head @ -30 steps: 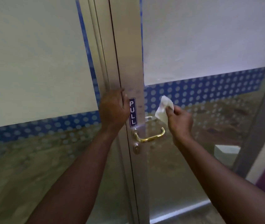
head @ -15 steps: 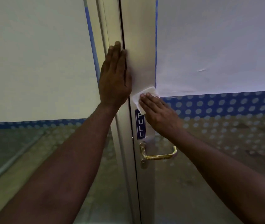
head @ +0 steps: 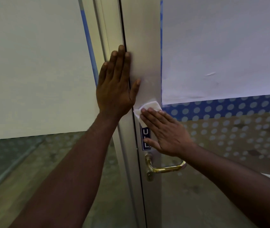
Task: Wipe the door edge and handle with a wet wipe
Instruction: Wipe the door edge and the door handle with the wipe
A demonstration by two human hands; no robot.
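Note:
A glass door has a silver metal edge strip (head: 145, 46) running top to bottom. A white wet wipe (head: 149, 106) lies flat against that strip, just above a blue PULL sticker (head: 146, 137). My right hand (head: 165, 132) presses the wipe onto the metal with straight fingers and covers part of the sticker. My left hand (head: 116, 86) lies flat, fingers up, across the seam between door and frame, level with the wipe and above it. The brass lever handle (head: 165, 168) sits below my right hand, untouched.
White paper sheets (head: 221, 46) cover the upper glass of both panels. A blue band with pale dots (head: 229, 109) runs across the door glass. The frame post (head: 107, 30) stands left of the seam.
My right hand went from pinching the wipe off the door near the handle to pressing it flat on the edge strip above the sticker. My left hand slid up the seam and flattened.

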